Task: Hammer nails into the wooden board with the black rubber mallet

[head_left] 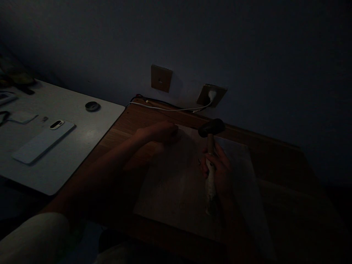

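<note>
In a very dark scene, my right hand (218,167) is closed round the wooden handle of a hammer (211,129) with a black head, held upright over a pale flat board (176,183) on a brown wooden table (275,165). My left hand (162,132) rests with curled fingers on the board's far left corner. Whether it pinches anything is too dark to see.
To the left stands a white table (90,135) with a white phone (44,141), a small round dark object (92,106) and other small items. Two wall plates (161,77) sit on the wall; a white cable (165,109) runs to the plugged socket (211,94).
</note>
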The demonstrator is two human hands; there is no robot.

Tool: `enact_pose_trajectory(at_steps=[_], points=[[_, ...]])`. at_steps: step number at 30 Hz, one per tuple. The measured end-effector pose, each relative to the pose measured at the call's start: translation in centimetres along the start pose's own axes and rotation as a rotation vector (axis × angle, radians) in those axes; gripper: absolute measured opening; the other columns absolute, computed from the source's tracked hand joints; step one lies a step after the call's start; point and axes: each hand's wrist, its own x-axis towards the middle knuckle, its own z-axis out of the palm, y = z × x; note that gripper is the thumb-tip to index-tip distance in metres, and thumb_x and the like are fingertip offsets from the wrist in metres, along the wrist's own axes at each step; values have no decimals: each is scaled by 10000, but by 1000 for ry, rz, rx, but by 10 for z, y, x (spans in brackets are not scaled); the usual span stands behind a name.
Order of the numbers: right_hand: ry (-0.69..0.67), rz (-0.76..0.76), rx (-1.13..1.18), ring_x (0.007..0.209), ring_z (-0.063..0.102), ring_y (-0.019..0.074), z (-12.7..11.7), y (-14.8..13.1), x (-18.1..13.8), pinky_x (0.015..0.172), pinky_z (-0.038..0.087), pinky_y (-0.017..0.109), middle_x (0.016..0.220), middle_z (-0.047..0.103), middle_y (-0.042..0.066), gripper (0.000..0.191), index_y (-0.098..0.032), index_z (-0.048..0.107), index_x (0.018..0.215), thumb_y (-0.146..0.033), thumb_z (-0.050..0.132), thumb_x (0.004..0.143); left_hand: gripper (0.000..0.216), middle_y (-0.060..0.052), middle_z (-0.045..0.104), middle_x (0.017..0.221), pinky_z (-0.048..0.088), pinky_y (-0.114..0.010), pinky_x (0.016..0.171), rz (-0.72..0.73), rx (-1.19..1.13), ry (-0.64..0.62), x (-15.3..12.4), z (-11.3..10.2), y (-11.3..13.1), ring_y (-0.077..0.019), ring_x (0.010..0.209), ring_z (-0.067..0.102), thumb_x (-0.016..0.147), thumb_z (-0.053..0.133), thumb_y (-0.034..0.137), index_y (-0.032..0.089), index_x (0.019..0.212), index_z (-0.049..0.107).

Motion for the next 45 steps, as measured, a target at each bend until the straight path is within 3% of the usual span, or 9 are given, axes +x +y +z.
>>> enact_pose_trajectory(at_steps=[7, 14, 19, 25, 28, 32, 36, 41, 45], points=[[-3, 1, 16, 363, 390, 106, 2, 1, -1, 344, 255, 235, 536, 482, -92, 241, -275, 636, 1035, -359, 717, 824, 226, -84, 764, 877, 415, -306, 630, -12, 68, -3, -7, -7, 13, -215, 740, 674, 953, 705, 381, 183, 848, 732], [-42, -9, 7, 361, 382, 106, 0, 1, 0, 359, 245, 235, 526, 479, -90, 216, -275, 629, 1046, -375, 693, 865, 125, -70, 791, 904, 466, -297, 712, 150, 65, -6, -6, -4, 17, -209, 831, 712, 926, 638, 150, 179, 893, 755], [-19, -4, 13, 364, 382, 101, 1, 2, 0, 358, 237, 234, 532, 484, -92, 238, -266, 625, 1055, -367, 700, 852, 118, -97, 801, 947, 456, -319, 681, 153, 170, -32, -9, -7, 26, -231, 813, 713, 901, 655, 136, 175, 919, 764], [6, 16, 52, 361, 368, 97, 3, 0, -1, 344, 231, 232, 562, 489, -102, 340, -262, 612, 1103, -371, 733, 805, 208, -121, 798, 1010, 453, -325, 659, 155, 220, 20, -16, -4, 36, -247, 810, 724, 933, 647, 136, 183, 1107, 752], [-11, 18, 49, 355, 367, 97, 3, -1, -1, 343, 233, 231, 537, 484, -100, 299, -260, 614, 1051, -369, 731, 798, 161, -104, 796, 994, 450, -318, 652, 171, 231, -18, -17, -4, 38, -241, 818, 724, 916, 668, 159, 197, 1038, 766], [-14, 12, 51, 353, 370, 103, 2, 0, 0, 342, 231, 229, 513, 466, -99, 268, -260, 622, 1032, -372, 727, 813, 116, -57, 774, 956, 437, -288, 649, 216, 89, 14, -16, -12, 36, -197, 801, 694, 860, 688, 125, 206, 918, 747], [-3, -2, 68, 351, 367, 105, 2, 1, 1, 342, 227, 233, 522, 468, -95, 247, -267, 629, 1015, -354, 720, 802, 133, -41, 759, 994, 457, -253, 693, 298, -127, 112, -11, -14, 27, -157, 817, 680, 827, 697, 101, 194, 916, 733], [3, 26, 42, 351, 385, 112, 1, -2, 0, 353, 244, 233, 491, 484, -91, 248, -269, 635, 1004, -375, 721, 797, 180, -21, 782, 976, 511, -260, 779, 206, -350, 291, 11, 8, 20, -166, 882, 718, 845, 653, 131, 203, 972, 758], [-2, 16, 30, 354, 398, 113, 0, -3, 0, 365, 250, 238, 484, 498, -90, 258, -264, 633, 1014, -389, 722, 806, 234, -32, 793, 982, 531, -276, 797, 166, -334, 303, 25, 32, 20, -185, 885, 733, 803, 654, 128, 192, 1002, 759]])
